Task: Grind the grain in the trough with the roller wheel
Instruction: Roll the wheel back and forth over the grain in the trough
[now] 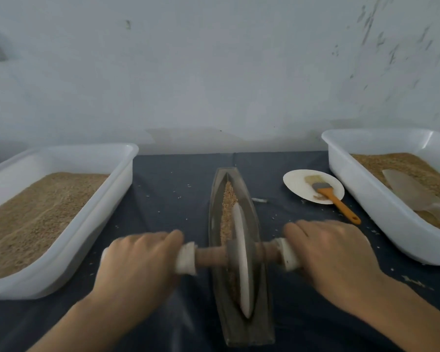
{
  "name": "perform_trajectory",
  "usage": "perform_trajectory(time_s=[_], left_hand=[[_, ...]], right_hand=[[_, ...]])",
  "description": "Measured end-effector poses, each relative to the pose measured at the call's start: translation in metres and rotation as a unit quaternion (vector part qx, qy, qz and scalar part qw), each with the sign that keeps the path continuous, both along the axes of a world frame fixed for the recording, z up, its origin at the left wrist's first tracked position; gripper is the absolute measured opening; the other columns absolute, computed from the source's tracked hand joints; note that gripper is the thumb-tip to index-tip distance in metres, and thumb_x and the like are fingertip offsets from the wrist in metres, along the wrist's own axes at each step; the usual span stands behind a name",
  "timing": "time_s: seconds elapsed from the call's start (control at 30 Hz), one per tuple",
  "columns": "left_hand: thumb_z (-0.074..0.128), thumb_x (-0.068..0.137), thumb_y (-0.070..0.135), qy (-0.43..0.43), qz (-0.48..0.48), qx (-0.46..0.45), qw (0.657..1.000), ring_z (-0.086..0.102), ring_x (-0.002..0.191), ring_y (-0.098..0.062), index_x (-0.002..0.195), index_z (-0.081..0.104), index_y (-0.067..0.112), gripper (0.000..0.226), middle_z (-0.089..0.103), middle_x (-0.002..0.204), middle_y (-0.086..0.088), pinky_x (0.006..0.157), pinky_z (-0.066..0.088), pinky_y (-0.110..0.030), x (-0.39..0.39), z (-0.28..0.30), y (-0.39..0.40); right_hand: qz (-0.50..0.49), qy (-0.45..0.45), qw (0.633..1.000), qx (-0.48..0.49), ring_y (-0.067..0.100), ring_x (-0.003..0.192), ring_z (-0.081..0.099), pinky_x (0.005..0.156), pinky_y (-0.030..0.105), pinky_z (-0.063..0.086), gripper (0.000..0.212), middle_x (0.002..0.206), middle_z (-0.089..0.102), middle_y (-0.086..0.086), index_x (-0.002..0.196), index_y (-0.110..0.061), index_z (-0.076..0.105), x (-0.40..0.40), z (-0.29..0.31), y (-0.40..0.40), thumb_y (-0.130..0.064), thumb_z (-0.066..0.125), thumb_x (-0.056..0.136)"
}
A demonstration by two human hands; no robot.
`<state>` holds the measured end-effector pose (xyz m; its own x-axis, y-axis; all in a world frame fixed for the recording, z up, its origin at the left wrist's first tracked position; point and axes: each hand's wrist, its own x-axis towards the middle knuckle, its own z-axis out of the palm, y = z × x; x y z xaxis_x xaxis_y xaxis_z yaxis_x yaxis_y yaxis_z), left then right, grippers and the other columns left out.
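The trough (235,250) sits closest, pointing toward 12 o'clock on the dark cloth (163,189). The wheel (240,260) stands in it near the close end, with grain (228,207) lying ahead. The left hand (137,260) and right hand (333,255) curl tight around the handle ends. Push crooked and the wheel could climb the side, tipping grain out. The brush (333,196) on its plate (297,179) waits at 2 o'clock.

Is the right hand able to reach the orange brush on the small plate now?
Probably yes, but not at once. The right hand grips the roller wheel handle and must let go first. The orange brush lies just beyond it on the plate, with nothing between.
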<state>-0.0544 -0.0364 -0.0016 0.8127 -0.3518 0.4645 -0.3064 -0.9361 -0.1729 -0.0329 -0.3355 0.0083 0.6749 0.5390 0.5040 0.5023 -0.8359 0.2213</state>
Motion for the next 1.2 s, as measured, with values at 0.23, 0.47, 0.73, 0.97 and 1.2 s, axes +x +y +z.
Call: perform_trajectory(time_s=[0.23,0.47,0.73,0.97,1.2], left_hand=[[0.073,0.070,0.042,-0.005,0.105,0.048,0.993,0.059,0.052,-0.021,0.069,0.035,0.029,0.041,0.057,0.061,0.007,0.049,0.024,-0.026,0.081,-0.011,-0.010],[0.053,0.088,0.041,0.040,0.129,0.011,0.991,0.049,0.063,-0.024,0.077,0.038,0.028,0.022,0.063,0.081,0.002,0.058,0.034,-0.032,0.158,0.010,-0.011],[0.089,0.039,0.024,-0.022,-0.011,0.005,1.000,0.045,0.038,-0.017,0.062,0.045,0.024,0.049,0.045,0.051,0.009,0.048,0.009,-0.020,-0.002,0.005,-0.004],[0.087,0.048,0.034,0.010,0.065,0.075,0.995,0.055,0.045,-0.018,0.067,0.046,0.027,0.045,0.054,0.056,0.006,0.046,0.022,-0.022,0.057,0.002,-0.013],[0.056,0.086,0.039,0.011,0.140,0.026,0.990,0.061,0.072,-0.023,0.080,0.043,0.027,0.019,0.064,0.082,0.005,0.056,0.031,-0.031,0.157,0.012,-0.014]], right_hand=[[-0.105,0.088,0.988,-0.075,0.021,0.079,0.063,0.058,0.033,0.039,0.026,0.091,0.064,-0.004,0.095,-0.025,0.048,0.081,-0.006,0.022,-0.030,0.067,0.078],[-0.125,0.049,0.991,-0.016,0.023,0.072,0.058,0.060,0.032,0.034,0.028,0.088,0.066,0.002,0.096,-0.021,0.049,0.142,-0.005,0.037,-0.036,0.068,0.081],[-0.005,0.021,1.000,-0.006,0.014,0.047,0.054,0.042,0.030,0.046,0.055,0.059,0.056,-0.005,0.072,-0.024,0.058,0.005,0.001,0.000,-0.027,0.092,0.028],[-0.100,0.102,0.988,-0.050,0.012,0.060,0.054,0.052,0.028,0.034,0.040,0.074,0.060,-0.009,0.083,-0.031,0.047,0.062,-0.017,0.008,-0.037,0.081,0.062],[-0.139,0.033,0.990,-0.014,0.025,0.067,0.061,0.055,0.031,0.029,0.028,0.081,0.066,-0.001,0.089,-0.025,0.047,0.150,-0.009,0.032,-0.036,0.071,0.077]])
